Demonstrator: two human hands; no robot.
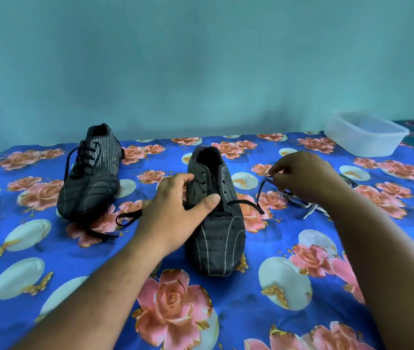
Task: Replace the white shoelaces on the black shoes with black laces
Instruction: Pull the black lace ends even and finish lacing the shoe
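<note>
A black striped shoe [216,233] stands mid-table, toe toward me, with a black lace [245,203] threaded only through its lowest eyelets. My left hand [175,210] grips the shoe's left side, thumb across the tongue. One end of the lace runs right and up to my right hand [304,176], which pinches it near the tip. The other end [127,218] lies on the cloth left of the shoe. A second black shoe [92,173], laced in black, stands at the back left. White laces [309,205] lie under my right wrist.
A clear plastic container [365,133] sits at the back right corner. The table is covered by a blue floral cloth [49,274]. A teal wall rises directly behind the table.
</note>
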